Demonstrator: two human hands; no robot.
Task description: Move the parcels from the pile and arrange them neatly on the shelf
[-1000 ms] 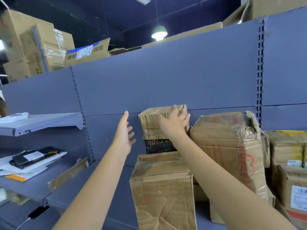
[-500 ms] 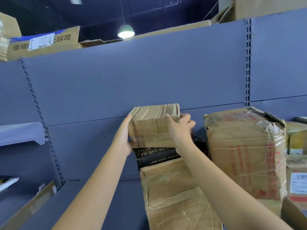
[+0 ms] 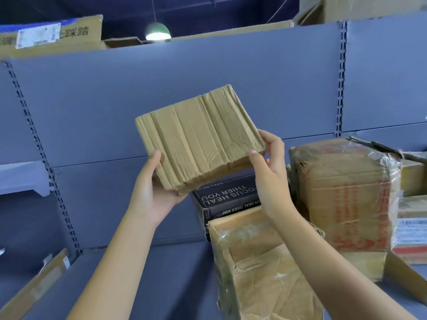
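Note:
A flat brown parcel [image 3: 198, 137] wrapped in tape is held up in the air, tilted with its broad face toward me, in front of the grey shelf back. My left hand [image 3: 150, 192] grips its lower left corner from below. My right hand [image 3: 268, 172] pinches its right edge with thumb and fingers. Just below it lies a black box [image 3: 227, 197] with white lettering, resting behind a crumpled brown carton [image 3: 261, 269] on the grey shelf [image 3: 143, 273].
A tall taped carton [image 3: 344, 192] with red print stands to the right, with smaller labelled boxes [image 3: 411, 229] beyond it. A flat cardboard piece [image 3: 34, 287] lies at lower left. Cartons [image 3: 50, 38] sit on top of the shelf unit. A pale shelf board [image 3: 23, 176] juts out at left.
The brown parcel has been lifted off the black box and tilted up toward me. My left hand went from open in the air to gripping it; the view swung right.

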